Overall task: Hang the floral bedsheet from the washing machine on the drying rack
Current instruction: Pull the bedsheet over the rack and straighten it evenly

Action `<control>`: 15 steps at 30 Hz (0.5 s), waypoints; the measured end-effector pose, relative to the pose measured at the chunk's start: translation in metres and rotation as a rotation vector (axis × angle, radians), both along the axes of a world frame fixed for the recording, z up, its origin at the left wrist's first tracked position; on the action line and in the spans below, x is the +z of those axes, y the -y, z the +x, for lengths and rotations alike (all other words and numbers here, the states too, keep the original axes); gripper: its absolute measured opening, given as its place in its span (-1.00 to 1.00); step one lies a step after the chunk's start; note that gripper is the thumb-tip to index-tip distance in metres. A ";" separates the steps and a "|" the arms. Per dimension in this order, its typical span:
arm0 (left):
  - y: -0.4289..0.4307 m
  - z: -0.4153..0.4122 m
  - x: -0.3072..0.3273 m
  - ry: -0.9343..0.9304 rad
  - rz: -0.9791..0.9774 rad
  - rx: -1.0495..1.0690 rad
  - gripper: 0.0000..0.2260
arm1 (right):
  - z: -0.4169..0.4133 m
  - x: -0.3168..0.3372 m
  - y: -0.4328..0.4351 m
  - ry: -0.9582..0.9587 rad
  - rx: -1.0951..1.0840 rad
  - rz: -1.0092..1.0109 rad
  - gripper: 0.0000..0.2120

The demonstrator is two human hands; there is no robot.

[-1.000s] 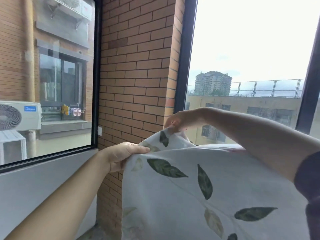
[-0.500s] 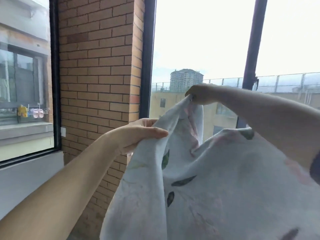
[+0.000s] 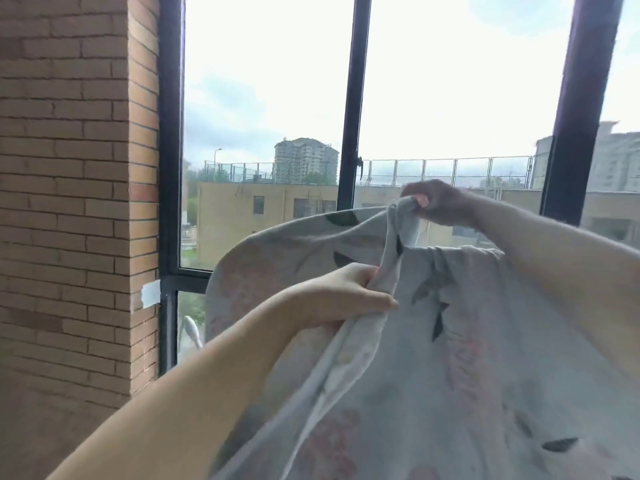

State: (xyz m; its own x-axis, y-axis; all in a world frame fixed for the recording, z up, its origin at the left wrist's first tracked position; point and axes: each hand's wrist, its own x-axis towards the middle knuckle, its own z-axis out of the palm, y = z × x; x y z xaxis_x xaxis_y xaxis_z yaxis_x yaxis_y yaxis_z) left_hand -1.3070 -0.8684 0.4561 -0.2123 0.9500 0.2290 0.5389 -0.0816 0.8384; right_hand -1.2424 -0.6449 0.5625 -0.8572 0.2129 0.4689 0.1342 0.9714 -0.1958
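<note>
Head view, the only one we have. We've got both hands on the floral bedsheet [image 3: 467, 358]. The left hand [image 3: 343, 296] has its fingers curled round a bunched fold, thumb laid along the top. The right hand [image 3: 436, 202] pinches the same edge, higher up and farther out. Neither hand is free.

Key relation: the gripped edge runs as a short, steep line from the left hand up and away to the right hand. The bulk of the sheet hangs below and right of both hands, and one lobe billows out past the left hand toward the window frame [image 3: 353, 98]. The left hand is nearer our body, the right nearer the glass.

We can't identify a drying rack in frame. There's a pale curved piece low and left of the left hand; we can't tell what it is.

The cloth is thin, limp and creased, pale with dark leaves and faded pink blooms. We judge it'll sag and drag, so spread the hands apart along the hem before draping. A brick pillar [image 3: 76, 202] stands well left of the left arm.
</note>
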 end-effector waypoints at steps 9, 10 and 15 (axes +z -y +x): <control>-0.022 0.028 -0.041 -0.367 -0.349 0.144 -0.92 | 0.007 -0.017 -0.020 0.400 -0.205 0.058 -0.78; -0.018 0.029 -0.042 -0.382 -0.342 0.149 -0.92 | 0.007 -0.018 -0.018 0.393 -0.220 0.044 -0.76; 0.002 0.017 -0.034 -0.373 -0.097 0.358 -0.88 | 0.003 -0.020 0.000 0.300 0.109 -0.314 -0.76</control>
State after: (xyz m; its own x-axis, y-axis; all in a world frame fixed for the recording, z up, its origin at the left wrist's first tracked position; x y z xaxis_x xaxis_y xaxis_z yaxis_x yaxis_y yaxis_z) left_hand -1.2898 -0.8700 0.4216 -0.4480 0.8537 0.2657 0.7822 0.2303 0.5789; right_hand -1.2391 -0.6453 0.5427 -0.9707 0.2063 0.1230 0.1303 0.8825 -0.4519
